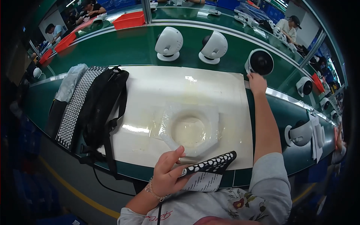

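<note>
A long green tabletop (123, 48) curves through a busy workshop, with a raised green conveyor lane behind it and a pale, glossy work mat (187, 90) spread over the near section. In the middle of the mat sits a clear plastic-wrapped ring-shaped foam holder (191, 129). The left hand (168, 174) is near the front edge of the tabletop, its fingers closed around a black perforated panel (212, 164) with white dots, forefinger raised; a slip of printed paper (204, 182) hangs just beneath it. The right hand (257, 83) is stretched far out to the back right, touching the base of a white round camera unit with a dark front (260, 62); whether its fingers are curled onto it cannot be told. Two more white dome units (169, 44) (213, 47) stand on the lane, and others (299, 133) trail off along the right. To the left lie a black strapped bag (103, 105) and a larger perforated sheet (77, 107). Red trays (129, 19) line the far lane, where other people sit at work.
</note>
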Demonstrator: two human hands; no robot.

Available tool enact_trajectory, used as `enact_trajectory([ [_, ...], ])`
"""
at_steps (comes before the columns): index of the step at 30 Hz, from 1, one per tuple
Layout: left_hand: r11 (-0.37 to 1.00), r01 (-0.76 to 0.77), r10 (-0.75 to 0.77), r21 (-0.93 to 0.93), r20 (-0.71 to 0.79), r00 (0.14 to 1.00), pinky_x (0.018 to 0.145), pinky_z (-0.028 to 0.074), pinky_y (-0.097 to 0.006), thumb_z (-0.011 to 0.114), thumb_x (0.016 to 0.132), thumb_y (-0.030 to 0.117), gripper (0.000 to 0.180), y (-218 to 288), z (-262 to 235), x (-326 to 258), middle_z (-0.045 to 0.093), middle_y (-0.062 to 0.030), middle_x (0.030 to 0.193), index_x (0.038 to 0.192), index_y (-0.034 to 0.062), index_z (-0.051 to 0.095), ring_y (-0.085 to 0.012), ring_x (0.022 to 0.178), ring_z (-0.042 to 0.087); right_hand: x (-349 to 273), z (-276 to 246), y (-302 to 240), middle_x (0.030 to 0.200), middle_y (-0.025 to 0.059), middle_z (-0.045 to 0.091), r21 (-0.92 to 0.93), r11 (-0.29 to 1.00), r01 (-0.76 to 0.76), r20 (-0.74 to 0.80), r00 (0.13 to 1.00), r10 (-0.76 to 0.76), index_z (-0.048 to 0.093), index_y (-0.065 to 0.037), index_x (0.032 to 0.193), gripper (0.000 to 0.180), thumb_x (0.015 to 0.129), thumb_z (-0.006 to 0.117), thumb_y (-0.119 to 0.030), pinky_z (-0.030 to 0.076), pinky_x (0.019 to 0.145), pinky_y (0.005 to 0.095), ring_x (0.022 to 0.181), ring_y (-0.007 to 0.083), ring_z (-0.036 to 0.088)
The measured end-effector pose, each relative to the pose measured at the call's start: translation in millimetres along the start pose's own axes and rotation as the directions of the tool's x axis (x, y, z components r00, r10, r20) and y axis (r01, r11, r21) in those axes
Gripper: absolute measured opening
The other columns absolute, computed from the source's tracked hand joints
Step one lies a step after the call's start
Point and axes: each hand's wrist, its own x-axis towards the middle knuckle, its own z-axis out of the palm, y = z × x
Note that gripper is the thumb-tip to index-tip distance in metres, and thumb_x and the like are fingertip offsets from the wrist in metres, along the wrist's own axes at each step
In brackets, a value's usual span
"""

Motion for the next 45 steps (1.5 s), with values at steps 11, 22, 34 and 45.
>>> enact_trajectory([
  [11, 0.984, 0.169, -0.160, -0.048, 0.162, 0.974, 0.050, 0.043, -0.032, 0.073, 0.062, 0.004, 0.022, 8.9, -6.2, 8.8, 0.058, -0.0080, 0.067, 0.076, 0.0027, 0.056, -0.0237, 0.055, 0.056, 1.4, 2.7, -139.8, 0.123, 0.0121, 0.048, 0.407, 0.906, 0.113, 0.219, 0.951, -0.216, 0.052, -0.010, 0.116, 0.041, 0.085, 0.050, -0.037, 0.032, 0.095, 0.0424, 0.113, 0.0289, 0.045],
  [22, 0.853, 0.467, -0.380, -0.233, 0.336, 0.862, 0.046, 0.039, -0.030, 0.065, 0.074, 0.008, 0.014, 13.4, -12.7, 4.9, 0.052, -0.0082, 0.061, 0.080, 0.0006, 0.055, -0.0221, 0.051, 0.051, 4.3, -41.1, -119.7, 0.072, 0.0049, 0.058, 0.458, 0.748, 0.480, -0.463, 0.847, -0.261, 0.058, -0.008, 0.091, 0.013, 0.080, 0.060, -0.015, 0.043, 0.066, 0.0311, 0.072, 0.0235, 0.056],
  [34, 0.400, 0.661, -0.508, -0.635, 0.447, 0.737, 0.074, 0.044, -0.022, 0.060, 0.080, 0.002, 0.027, 20.1, -18.4, 1.4, 0.060, -0.0050, 0.094, 0.105, -0.0038, 0.051, -0.0071, 0.084, 0.054, -122.9, -182.6, -152.8, 0.078, -0.0006, 0.056, 0.913, -0.050, -0.405, 0.350, 0.839, -0.416, 0.047, -0.005, 0.118, 0.032, 0.090, 0.050, -0.021, 0.038, 0.068, 0.0174, 0.071, 0.0048, 0.049],
  [45, 0.573, 0.450, -0.574, -0.685, 0.056, 0.817, 0.064, 0.043, -0.020, 0.059, 0.077, -0.004, 0.017, 33.5, -12.5, -2.9, 0.061, -0.0024, 0.083, 0.094, -0.0029, 0.056, -0.0053, 0.072, 0.053, -170.3, -245.8, -135.7, 0.092, 0.0064, 0.059, 0.829, 0.234, 0.507, -0.262, 0.723, -0.639, 0.057, -0.004, 0.099, 0.030, 0.074, 0.066, -0.016, 0.042, 0.076, 0.0349, 0.087, 0.0242, 0.055],
])
